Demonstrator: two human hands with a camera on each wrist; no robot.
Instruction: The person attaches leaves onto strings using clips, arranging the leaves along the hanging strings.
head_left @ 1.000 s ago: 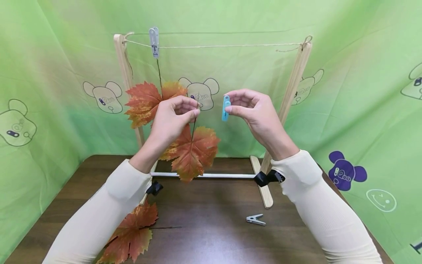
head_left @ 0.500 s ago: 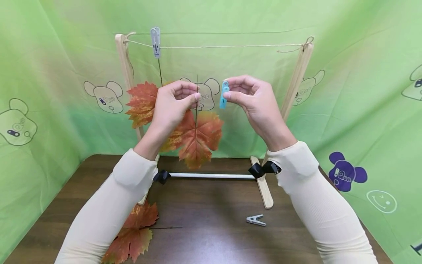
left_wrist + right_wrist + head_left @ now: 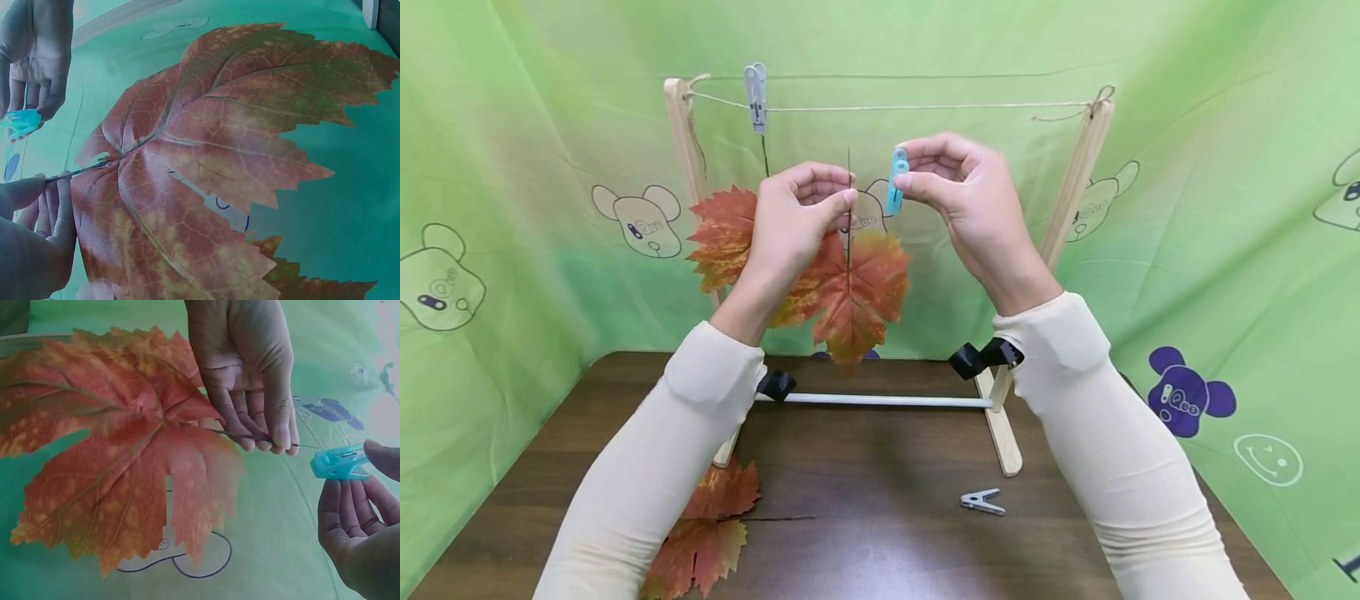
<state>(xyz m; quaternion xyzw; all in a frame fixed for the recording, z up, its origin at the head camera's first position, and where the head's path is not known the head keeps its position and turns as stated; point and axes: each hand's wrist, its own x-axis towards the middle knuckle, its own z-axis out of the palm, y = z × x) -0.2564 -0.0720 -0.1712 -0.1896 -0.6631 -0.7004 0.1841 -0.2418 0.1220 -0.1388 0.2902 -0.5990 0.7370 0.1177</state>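
Observation:
My left hand (image 3: 797,221) pinches the dark stem of an orange-red artificial maple leaf (image 3: 859,287) between thumb and fingers. The leaf hangs below the hand, and the stem tip points up past the fingertips. Just right of it, my right hand (image 3: 973,196) pinches a light blue clothespin (image 3: 897,182), held upright and apart from the stem. In the right wrist view the clothespin (image 3: 340,462) faces the stem tip. Both hands are below a string (image 3: 925,107), where a grey clothespin (image 3: 756,98) holds another leaf (image 3: 724,237), partly hidden behind my left hand.
The string is tied between two wooden posts (image 3: 1078,175) joined low down by a white bar (image 3: 880,400). On the brown table (image 3: 865,542) lie a grey clothespin (image 3: 982,501) and another maple leaf (image 3: 703,533), partly under my left sleeve. A green printed cloth surrounds the table.
Both hands have risen toward the string, carrying the leaf and the blue clothespin. The right hand has also shifted left, nearer the stem. The things on the table have stayed put.

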